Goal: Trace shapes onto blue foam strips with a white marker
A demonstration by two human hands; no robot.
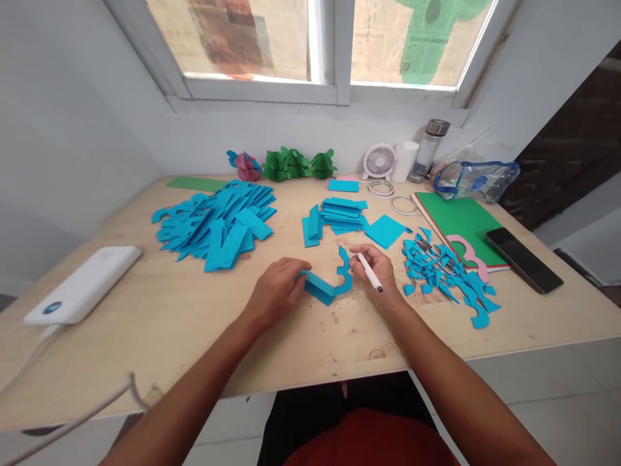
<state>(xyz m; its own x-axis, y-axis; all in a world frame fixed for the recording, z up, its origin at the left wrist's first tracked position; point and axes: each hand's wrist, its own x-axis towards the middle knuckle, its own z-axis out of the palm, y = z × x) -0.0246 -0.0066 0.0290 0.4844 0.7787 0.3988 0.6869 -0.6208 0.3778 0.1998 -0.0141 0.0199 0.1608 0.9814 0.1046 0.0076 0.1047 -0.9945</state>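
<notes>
At the table's middle, my left hand (279, 289) is closed on one end of a folded blue paper (320, 288). A blue paper cut-out (345, 275) with a scalloped, curved edge touches or overlaps the folded paper's right end; I cannot tell which. My right hand (376, 272) is wrapped round a white pen (369, 271) whose dark end points down toward me. Its fingertips are close to the cut-out's upper right side; contact there is unclear. Just beyond both hands are stacked folded blue papers (343, 215) and a flat blue square (385, 231).
A large heap of blue pieces (218, 223) lies left, blue scraps (441, 268) right. Beyond the scraps are a green sheet (460, 223), pink cut-out (468, 257) and phone (524, 259). A white power bank (82, 285) with cable sits far left; a small fan (380, 162) stands behind.
</notes>
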